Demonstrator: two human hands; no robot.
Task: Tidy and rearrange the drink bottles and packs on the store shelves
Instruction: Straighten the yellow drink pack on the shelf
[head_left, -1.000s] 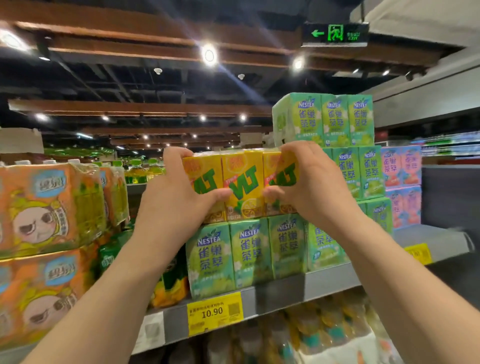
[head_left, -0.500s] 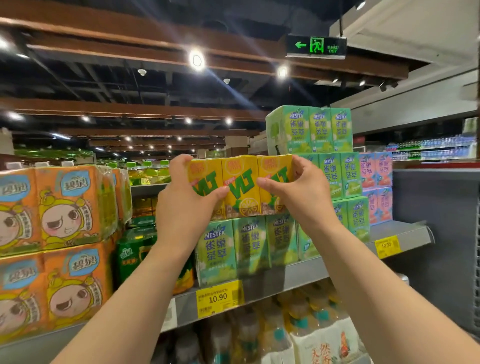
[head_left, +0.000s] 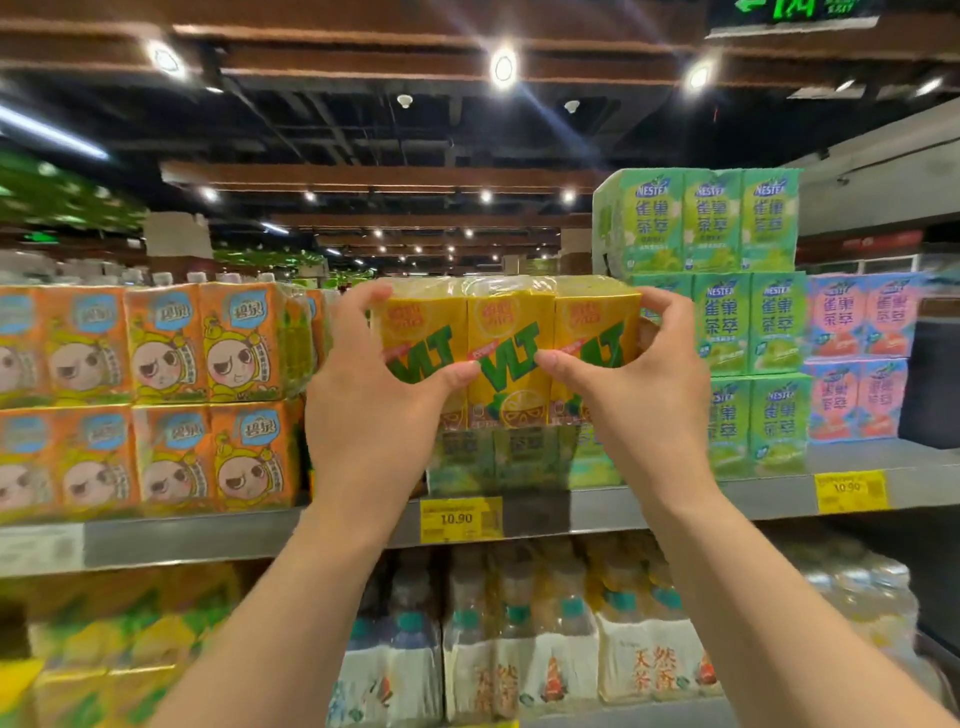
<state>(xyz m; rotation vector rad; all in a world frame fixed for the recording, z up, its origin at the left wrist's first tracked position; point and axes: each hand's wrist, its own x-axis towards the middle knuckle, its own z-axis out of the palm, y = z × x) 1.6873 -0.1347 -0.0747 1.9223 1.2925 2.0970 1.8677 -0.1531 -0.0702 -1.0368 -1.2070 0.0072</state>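
Both hands are up at shelf height. The left hand (head_left: 374, 410) clamps the left end of a shrink-wrapped yellow VLT lemon tea pack (head_left: 506, 353), thumb across the front, fingers curled over the top corner. The right hand (head_left: 644, 395) grips the right end the same way, thumb pressed on the front carton. Three cartons face out, the pack level, and its bottom edge sits right at the top of a green Nestea pack (head_left: 498, 462) on the grey metal shelf (head_left: 597, 512); whether it touches or hangs just above, I can't tell.

Out to the right, green Nestea packs (head_left: 727, 322) are stacked three high, the top one (head_left: 701, 223) jutting left over the rest. Beyond them, pink Nestea packs (head_left: 857, 358) sit two high. To the left, orange cartoon-face drink packs (head_left: 156, 395) stand two tiers tall, just beside the left wrist.

On the shelf lip, a yellow price tag (head_left: 461, 518) reads 10.90, with a second yellow tag (head_left: 851, 491) farther right and a white label (head_left: 41, 548) at far left. The tier below holds wrapped bundles of bottled tea (head_left: 519, 649) with teal caps, blurry, and yellow-green packs (head_left: 104, 654) at lower left.

Overhead, a dark ceiling with wooden beams (head_left: 363, 176), bright spotlights (head_left: 503, 67) and a green exit sign (head_left: 795, 10) cut by the top edge.
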